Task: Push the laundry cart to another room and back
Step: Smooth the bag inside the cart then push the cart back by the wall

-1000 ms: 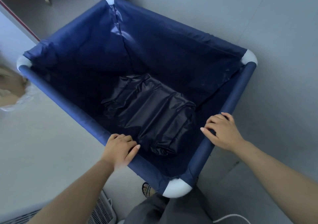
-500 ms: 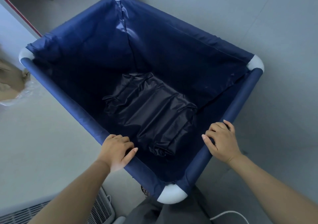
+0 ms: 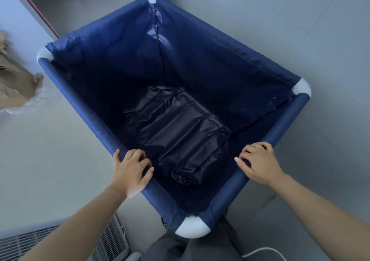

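The laundry cart (image 3: 200, 64) fills the middle of the frame, set cornerwise to the person: its nearest white corner cap (image 3: 192, 227) sits at lower centre, and its long axis runs away toward the upper left. The left hand (image 3: 131, 173) is curled over the long blue rail left of that corner; the right hand (image 3: 259, 163) is clamped on the shorter rail to its right. Both sit about equally near the corner, so a push would likely drive the cart along its diagonal toward the top of the frame. A folded dark bag (image 3: 176, 134) lies on the cart's bottom, between the hands
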### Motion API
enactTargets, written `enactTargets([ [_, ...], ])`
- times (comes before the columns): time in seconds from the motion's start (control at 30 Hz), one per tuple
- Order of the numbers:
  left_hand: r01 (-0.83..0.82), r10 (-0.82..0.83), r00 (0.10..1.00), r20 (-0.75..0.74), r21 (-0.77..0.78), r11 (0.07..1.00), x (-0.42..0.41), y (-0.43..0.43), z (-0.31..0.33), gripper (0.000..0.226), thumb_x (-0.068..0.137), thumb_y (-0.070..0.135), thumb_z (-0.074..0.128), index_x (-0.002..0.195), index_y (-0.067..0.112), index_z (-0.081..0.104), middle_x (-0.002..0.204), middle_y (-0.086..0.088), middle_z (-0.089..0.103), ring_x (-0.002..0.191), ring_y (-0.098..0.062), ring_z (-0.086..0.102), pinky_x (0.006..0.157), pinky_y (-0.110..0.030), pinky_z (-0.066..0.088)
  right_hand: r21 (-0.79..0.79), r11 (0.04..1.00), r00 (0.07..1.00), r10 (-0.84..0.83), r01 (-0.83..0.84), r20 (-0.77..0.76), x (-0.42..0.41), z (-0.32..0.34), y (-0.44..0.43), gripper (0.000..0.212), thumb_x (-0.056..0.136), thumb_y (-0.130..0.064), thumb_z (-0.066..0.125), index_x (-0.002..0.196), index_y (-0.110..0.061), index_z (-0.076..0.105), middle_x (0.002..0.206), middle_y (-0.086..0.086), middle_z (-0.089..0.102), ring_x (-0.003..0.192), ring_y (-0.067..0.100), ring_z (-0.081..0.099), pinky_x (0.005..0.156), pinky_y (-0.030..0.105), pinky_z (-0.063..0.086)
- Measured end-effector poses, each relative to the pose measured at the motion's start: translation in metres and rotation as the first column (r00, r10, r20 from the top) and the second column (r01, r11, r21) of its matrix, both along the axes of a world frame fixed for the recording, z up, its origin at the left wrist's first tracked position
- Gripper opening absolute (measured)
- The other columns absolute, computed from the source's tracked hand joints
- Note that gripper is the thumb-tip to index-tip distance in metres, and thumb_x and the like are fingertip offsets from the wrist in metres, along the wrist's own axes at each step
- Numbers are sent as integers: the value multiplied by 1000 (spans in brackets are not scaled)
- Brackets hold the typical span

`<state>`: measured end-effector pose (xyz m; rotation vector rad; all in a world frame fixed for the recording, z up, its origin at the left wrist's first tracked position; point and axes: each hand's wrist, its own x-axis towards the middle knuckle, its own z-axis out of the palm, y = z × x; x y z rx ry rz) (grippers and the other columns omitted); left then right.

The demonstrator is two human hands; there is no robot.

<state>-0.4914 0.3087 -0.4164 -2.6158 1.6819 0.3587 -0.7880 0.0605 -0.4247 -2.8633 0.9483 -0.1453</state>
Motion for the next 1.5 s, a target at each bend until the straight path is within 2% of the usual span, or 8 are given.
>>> enactTargets([
  [0.2, -76, 78, 997, -31, 44, 996, -3, -6, -3, 63, 80, 56, 11, 87, 33, 69, 99, 15, 56, 112, -16, 44, 104, -64, 7, -79, 997, 999, -21, 23, 29, 3, -5, 0, 54, 90, -43, 29, 54, -22, 64, 56, -10, 53, 64, 16, 51, 89, 33, 26],
  [0.43, -87, 87, 995, -40, -13, 996, 13, -2, -9, 60, 84, 52, 13, 83, 33, 70, 89, 18, 57, 107, -15, 47, 104, -61, 6, -115, 992, 996, -34, 44, 88, 13, -12, 1, 52, 89, -39, 32, 50, -23, 60, 53, -11, 45, 59, 12, 41, 86, 31, 26],
  [0.73, -65, 66, 998, -24, 42, 997, 55, -3, -6, 65, 81, 54, 7, 85, 33, 69, 92, 16, 56, 110, -15, 44, 105, -60, 3, -118, 991, 988, -45, 63, 146, 48, -18, 8, 51, 90, -36, 32, 50, -21, 60, 53, -9, 48, 60, 16, 47, 86, 32, 28],
  [0.93, -80, 86, 996, -30, 155, 985, 80, -2, 0, 34, 93, 51, 33, 97, 36, 63, 98, 17, 51, 114, -13, 42, 109, -56, -1, -97, 993, 993, -62, 72, 99, 78, -14, 28, 51, 89, -38, 32, 57, -21, 67, 58, -7, 55, 63, 17, 50, 87, 34, 28],
  [1.13, -47, 47, 979, -197, 7, 999, 45, -27, 4, 27, 94, 47, 37, 97, 38, 62, 101, 17, 53, 108, -10, 48, 109, -47, 1, -50, 996, 995, -70, 67, -67, 107, -6, 53, 57, 92, -49, 26, 66, -25, 70, 70, -6, 62, 72, 18, 54, 88, 36, 29],
  [1.23, -52, 32, 953, -301, -57, 997, 18, -45, 6, 25, 94, 46, 39, 98, 37, 61, 104, 18, 55, 108, -6, 47, 109, -44, 2, 39, 998, 993, 44, -40, -113, 122, -4, 54, 60, 93, -57, 15, 82, -28, 67, 84, -8, 63, 83, 16, 56, 88, 36, 28],
  [1.33, -36, 13, 936, -353, -59, 998, -4, -62, 9, 25, 94, 47, 39, 101, 36, 60, 105, 16, 55, 107, -6, 47, 108, -42, 9, 128, 988, 991, 103, -92, -83, 124, -1, 23, 55, 92, -55, 15, 93, -27, 62, 94, -7, 62, 90, 15, 56, 87, 35, 31],
  [1.5, 2, 9, 895, -447, 23, 1000, -36, -84, 7, 40, 94, 52, 36, 121, 27, 53, 117, 6, 55, 109, -16, 49, 95, -36, 40, 15, 1000, 972, 29, -26, -234, 112, 4, -64, 49, 97, -46, 24, 91, -21, 66, 92, 0, 64, 87, 22, 56, 87, 37, 34],
])
